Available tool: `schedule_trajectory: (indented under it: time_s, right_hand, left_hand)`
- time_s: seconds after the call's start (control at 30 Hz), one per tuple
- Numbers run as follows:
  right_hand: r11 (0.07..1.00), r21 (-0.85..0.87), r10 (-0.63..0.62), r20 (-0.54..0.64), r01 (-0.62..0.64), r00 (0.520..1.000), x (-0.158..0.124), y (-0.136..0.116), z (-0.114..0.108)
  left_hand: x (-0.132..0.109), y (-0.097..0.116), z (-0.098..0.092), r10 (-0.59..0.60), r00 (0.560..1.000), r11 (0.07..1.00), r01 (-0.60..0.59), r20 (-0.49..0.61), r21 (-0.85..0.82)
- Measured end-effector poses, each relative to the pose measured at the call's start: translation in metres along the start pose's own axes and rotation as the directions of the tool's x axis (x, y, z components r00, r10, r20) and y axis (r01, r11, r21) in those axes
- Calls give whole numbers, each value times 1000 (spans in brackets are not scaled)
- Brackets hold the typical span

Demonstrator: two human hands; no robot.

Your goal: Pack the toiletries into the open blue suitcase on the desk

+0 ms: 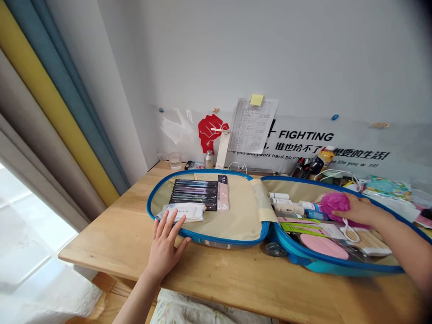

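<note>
An open blue-rimmed suitcase [232, 225] lies on the wooden table. My left hand [168, 240] has its fingers spread over the near edge of the left half, fingertips at a white packet [189, 211]. Behind that packet lies a pack of dark-cased items [195, 193] with a pink card. In the right half, my right hand [359, 210] is closed on a pink mesh puff [334, 204] with a white cord loop. Around it are small bottles [286, 209], a pink oval item [324, 246], green-and-pink packets [303, 227] and a bundle of thin sticks [371, 243].
Along the wall stand a clear cup [175, 160], a silver bottle [209, 159] and an orange-labelled bottle [326, 157]. Plastic packages [388, 186] lie behind the suitcase at right. Curtains [60, 103] hang at left, beyond the table's edge.
</note>
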State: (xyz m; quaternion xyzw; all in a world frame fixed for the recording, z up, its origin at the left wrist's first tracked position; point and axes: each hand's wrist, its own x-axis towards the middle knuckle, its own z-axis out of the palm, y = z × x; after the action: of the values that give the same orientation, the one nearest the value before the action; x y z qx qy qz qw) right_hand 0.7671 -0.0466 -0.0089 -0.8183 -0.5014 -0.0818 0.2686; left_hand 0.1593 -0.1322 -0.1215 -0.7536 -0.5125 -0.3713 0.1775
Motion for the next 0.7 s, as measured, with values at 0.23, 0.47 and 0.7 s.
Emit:
schedule_trajectory:
  time_s: [0.23,0.47,0.7]
  right_hand:
    - [983,-23,180,16,-180,983,-2,-19,-19]
    - [985,142,-82,-111,97,990,-27,-150,-55]
    - [743,553,-534,149,378,832,-80,-320,10]
  left_hand:
    - [1,1,-1,0,1000,1000,0,-14,6]
    - [1,-1,0,5,1000,1000,-5,-4,3]
    - [0,0,0,0,1000,1000,0,15,2]
